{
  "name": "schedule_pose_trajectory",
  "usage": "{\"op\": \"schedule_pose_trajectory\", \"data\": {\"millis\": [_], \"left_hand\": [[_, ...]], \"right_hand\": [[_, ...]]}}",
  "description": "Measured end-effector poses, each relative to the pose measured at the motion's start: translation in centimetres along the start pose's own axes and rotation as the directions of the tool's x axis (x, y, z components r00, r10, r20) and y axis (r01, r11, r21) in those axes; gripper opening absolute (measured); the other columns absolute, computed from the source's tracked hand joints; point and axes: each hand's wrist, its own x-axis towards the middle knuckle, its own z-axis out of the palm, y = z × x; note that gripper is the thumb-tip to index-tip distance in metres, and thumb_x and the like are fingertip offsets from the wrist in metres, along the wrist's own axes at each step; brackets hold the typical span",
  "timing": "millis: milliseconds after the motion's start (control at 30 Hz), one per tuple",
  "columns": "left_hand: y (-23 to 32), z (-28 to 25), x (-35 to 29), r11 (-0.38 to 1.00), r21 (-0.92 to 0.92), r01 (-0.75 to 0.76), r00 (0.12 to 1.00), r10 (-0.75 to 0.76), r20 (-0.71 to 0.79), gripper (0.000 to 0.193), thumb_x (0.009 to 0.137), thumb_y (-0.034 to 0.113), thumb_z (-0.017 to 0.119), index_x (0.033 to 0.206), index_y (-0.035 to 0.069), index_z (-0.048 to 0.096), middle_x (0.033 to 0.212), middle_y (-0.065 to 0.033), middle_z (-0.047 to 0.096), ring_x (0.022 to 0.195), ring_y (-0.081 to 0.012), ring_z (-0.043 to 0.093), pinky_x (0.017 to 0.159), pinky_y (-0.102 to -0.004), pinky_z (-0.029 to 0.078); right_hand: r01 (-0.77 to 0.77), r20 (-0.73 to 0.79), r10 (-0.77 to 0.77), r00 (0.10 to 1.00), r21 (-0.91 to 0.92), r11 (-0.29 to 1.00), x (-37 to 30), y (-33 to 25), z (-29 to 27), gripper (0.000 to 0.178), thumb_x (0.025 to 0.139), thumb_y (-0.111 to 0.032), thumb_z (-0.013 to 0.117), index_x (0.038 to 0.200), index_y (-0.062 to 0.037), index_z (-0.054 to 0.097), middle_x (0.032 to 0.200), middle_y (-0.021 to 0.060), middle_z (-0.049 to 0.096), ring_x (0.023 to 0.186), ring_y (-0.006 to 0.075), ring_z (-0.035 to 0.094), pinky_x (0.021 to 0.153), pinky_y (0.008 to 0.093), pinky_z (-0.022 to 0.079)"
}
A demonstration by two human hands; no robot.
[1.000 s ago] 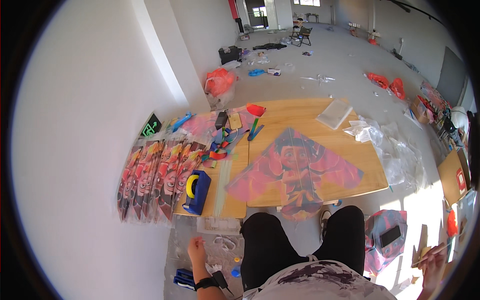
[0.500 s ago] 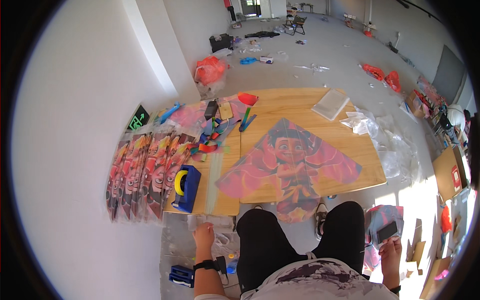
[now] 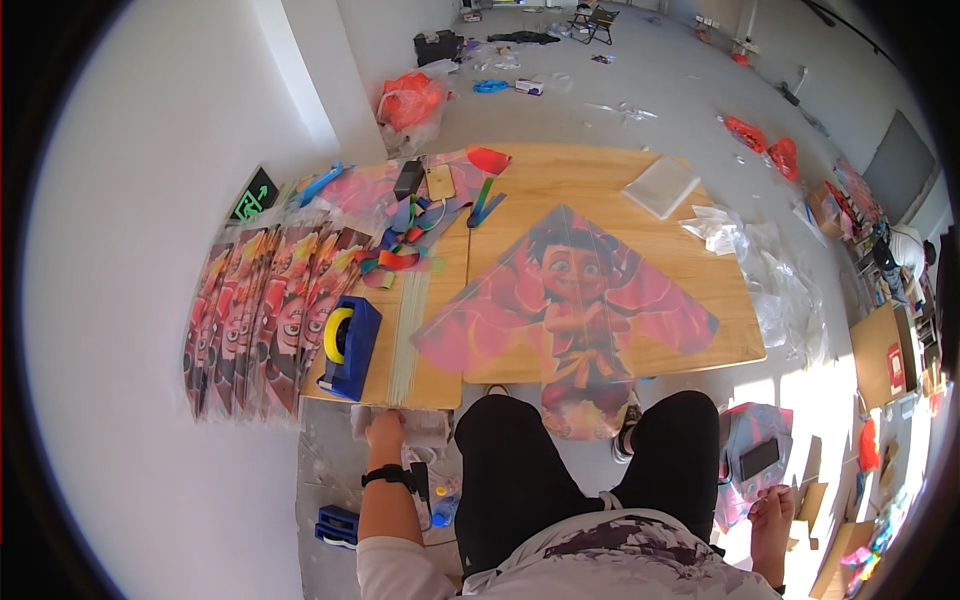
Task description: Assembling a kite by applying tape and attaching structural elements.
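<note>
Kite: lies spread face up on the wooden table, nose pointing away from the wearer, tail end overhanging the near edge above the knees. Taken as landmark.

Left hand: left of the kite's tail and lower, at the pale tray below the table edge. Fingers appear bent; fingertips poorly seen against the tray, so grip and contents cannot be told.

Right hand: right of the kite's tail and lower, fingers partly curled, just beside a dark phone that rests on a printed bag. Cannot tell whether anything is pinched.

Left of the kite: pale thin sticks close by, then a blue tape dispenser, then printed packs. Beyond its left wing: coloured ribbons. Beyond its right wing: a clear flat case.
</note>
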Motion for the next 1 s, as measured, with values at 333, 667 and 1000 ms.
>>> {"op": "schedule_pose_trajectory", "data": {"millis": [333, 667, 1000], "left_hand": [[2.5, 0.2, -0.6, 1.000, 0.025, 0.008, 0.998, -0.009, 0.056, 0.016, 0.078, 0.028, 0.077, 0.094, 0.025, 0.078, 0.106, -0.0027, 0.075, 0.108, -0.0256, 0.068, 0.094, -0.0488, 0.049], [3.2, 0.2, -0.4, 1.000, 0.001, -0.013, 0.995, 0.013, 0.100, 0.019, 0.083, 0.032, 0.074, 0.099, 0.023, 0.079, 0.110, -0.0060, 0.074, 0.109, -0.0250, 0.069, 0.100, -0.0466, 0.045], [3.2, 1.4, 0.3, 0.997, 0.002, 0.083, 0.996, -0.083, 0.016, 0.016, 0.084, 0.030, 0.071, 0.096, 0.023, 0.079, 0.110, -0.0042, 0.074, 0.110, -0.0252, 0.068, 0.097, -0.0469, 0.045]], "right_hand": [[-0.028, 0.045, 0.029, 0.999, -0.020, 0.999, 0.1, -0.1, 1.0, 0.010, 0.103, -0.018, 0.059, 0.102, -0.0090, 0.054, 0.090, 0.0057, 0.062, 0.064, 0.0094, 0.060, 0.061, 0.0247, 0.050], [-0.038, 0.040, 0.037, 0.999, 0.007, 0.999, 0.0, 0.2, 0.6, 0.007, 0.103, -0.014, 0.057, 0.103, -0.0078, 0.054, 0.090, 0.0059, 0.063, 0.066, 0.0108, 0.063, 0.062, 0.0252, 0.052], [-0.031, 0.070, 0.031, 0.997, 0.005, 1.000, 0.4, 0.1, 0.8, 0.007, 0.103, -0.014, 0.057, 0.101, -0.0083, 0.054, 0.090, 0.0063, 0.065, 0.066, 0.0121, 0.064, 0.060, 0.0261, 0.053]]}}
